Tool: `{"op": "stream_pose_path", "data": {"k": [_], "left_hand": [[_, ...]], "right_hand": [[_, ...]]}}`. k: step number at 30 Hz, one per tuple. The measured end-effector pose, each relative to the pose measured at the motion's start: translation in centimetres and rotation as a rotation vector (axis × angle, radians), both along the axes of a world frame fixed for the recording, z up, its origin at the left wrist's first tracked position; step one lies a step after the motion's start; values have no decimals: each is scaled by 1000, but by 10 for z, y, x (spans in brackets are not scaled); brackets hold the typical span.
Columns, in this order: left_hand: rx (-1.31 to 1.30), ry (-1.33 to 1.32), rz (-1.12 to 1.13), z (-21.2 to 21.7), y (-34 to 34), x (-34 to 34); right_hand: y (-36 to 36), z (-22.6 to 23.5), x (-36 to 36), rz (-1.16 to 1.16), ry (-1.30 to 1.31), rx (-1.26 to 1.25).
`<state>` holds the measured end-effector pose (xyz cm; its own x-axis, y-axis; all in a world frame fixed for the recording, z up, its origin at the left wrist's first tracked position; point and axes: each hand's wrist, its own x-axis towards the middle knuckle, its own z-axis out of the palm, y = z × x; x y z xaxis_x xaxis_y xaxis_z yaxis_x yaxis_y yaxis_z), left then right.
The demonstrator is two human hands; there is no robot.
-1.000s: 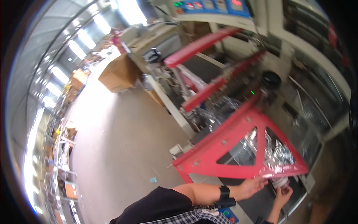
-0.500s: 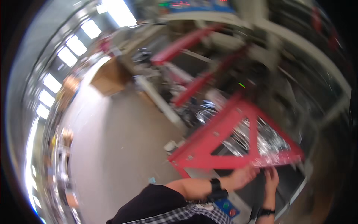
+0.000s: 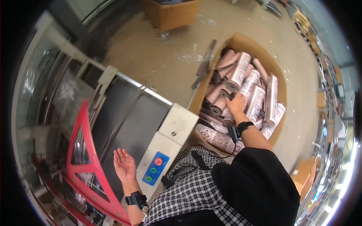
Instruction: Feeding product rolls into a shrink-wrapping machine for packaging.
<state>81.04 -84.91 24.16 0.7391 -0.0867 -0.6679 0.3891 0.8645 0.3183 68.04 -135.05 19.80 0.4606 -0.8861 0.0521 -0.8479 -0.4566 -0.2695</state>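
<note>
My right hand reaches into a large cardboard box on my right. Its fingers curl at the dark end of a rolled mat, and they partly hide what they grip. Several more pinkish rolled mats with dark inner faces lie heaped at mixed angles around it, many in printed clear wrap. On the other side, my left hand is raised palm up with fingers stretched and holds nothing. It hovers over the machine's dark bed, between a red triangular frame and a blue button panel.
The machine's pale housing stands between me and the box. A second cardboard box sits on the floor farther off, with scraps of clear film nearby. Another carton lies at the lower right.
I have turned right, so the box of rolled mats is now in view. Both hands have left the film at the red frame; the right is among the mats, the left is spread.
</note>
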Motion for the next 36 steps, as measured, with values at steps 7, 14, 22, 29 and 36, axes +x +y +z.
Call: {"op": "stream_pose_path", "data": {"k": [7,14,22,29,36], "left_hand": [[98,32,-382,0,-109,-20],[321,122,-535,6,-135,-42],[320,103,-632,-14,-153,-46],[127,-195,-1256,9,-241,-28],[-349,-533,-1093,17,-274,-25]], "right_hand": [[-110,-95,-101,-462,203,581],[-118,-150,-71,-857,-30,748],[-109,-79,-108,-555,-1112,1374],[24,18,-178,4,-783,1310],[44,96,-96,667,-241,1308]]}}
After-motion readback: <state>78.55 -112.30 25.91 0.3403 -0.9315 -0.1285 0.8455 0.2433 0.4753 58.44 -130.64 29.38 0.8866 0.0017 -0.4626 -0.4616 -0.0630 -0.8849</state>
